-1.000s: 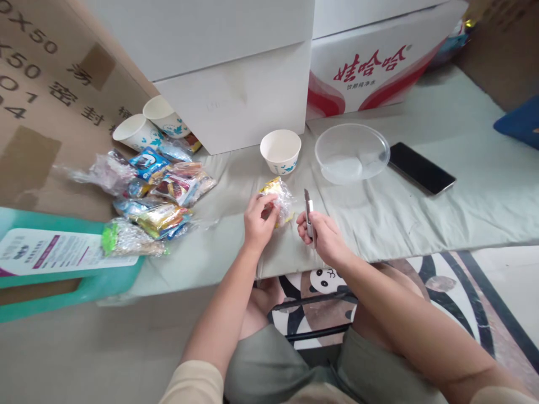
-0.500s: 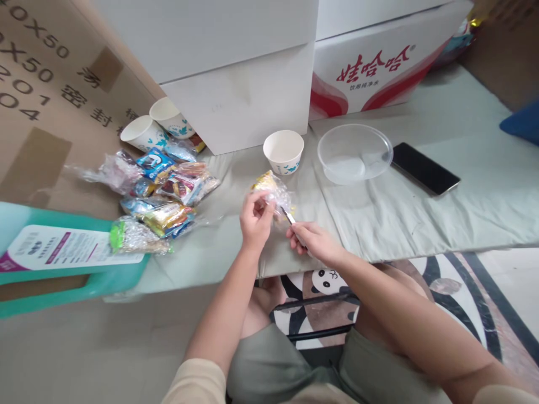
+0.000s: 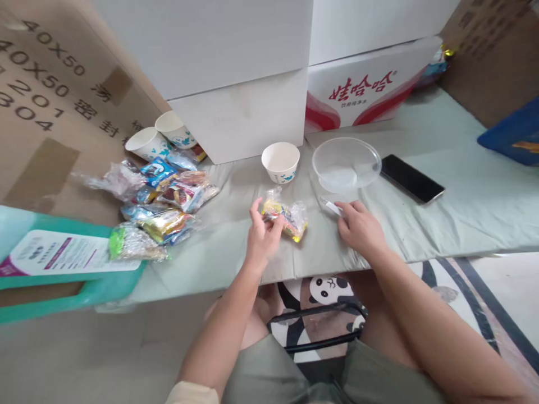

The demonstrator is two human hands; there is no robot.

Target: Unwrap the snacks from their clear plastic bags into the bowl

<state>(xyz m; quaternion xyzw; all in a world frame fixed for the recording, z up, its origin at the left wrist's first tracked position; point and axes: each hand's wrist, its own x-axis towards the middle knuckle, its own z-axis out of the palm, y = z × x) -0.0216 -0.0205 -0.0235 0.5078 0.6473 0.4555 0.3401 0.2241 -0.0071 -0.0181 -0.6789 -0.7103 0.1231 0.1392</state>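
Note:
My left hand (image 3: 263, 238) holds a clear plastic snack packet (image 3: 290, 217) with yellow and blue printing, thumb on its near-left side. The packet's contents are hard to make out. Over to the right, my right hand (image 3: 361, 230) grips a slim white utility knife (image 3: 331, 206) whose tip points left and away from me. The knife is apart from the packet and low over the cloth. Just beyond the packet stands a white paper bowl (image 3: 281, 163) with blue leaf prints. A clear round plastic tub (image 3: 347, 165) sits behind the knife.
A black phone (image 3: 412, 178) lies right of the tub. At left, several wrapped snacks (image 3: 168, 196) are heaped beside two paper cups (image 3: 149, 145) and a green jug (image 3: 69, 283). White cartons (image 3: 252, 118) line the back of the cloth-covered table (image 3: 475, 224).
The knife has come away from the packet as my right hand moved right. The packet has turned and shifted a little toward me in my left hand. The view tilted slightly.

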